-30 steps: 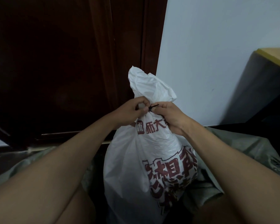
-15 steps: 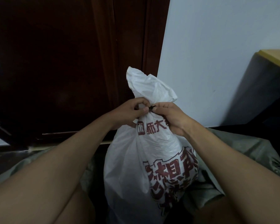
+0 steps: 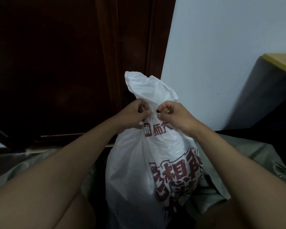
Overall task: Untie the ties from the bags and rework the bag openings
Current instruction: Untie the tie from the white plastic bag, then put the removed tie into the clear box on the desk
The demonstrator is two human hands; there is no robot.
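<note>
A full white plastic bag with dark red printed characters stands upright between my knees. Its neck is gathered, and the loose top flares above my hands. A thin black tie shows at the neck. My right hand pinches the tie's right end with curled fingers. On the left of the neck, my left hand pinches too, with what looks like the tie's other end showing as a dark tip by its fingers. A small gap of bag plastic lies between the two hands.
A dark wooden door fills the background left, a pale wall the right. A grey cabinet with a yellow wooden top stands at the far right. Grey-green cloth lies around the bag.
My hands, which were touching at the bag's neck, have moved apart sideways. The black tie now shows between them.
</note>
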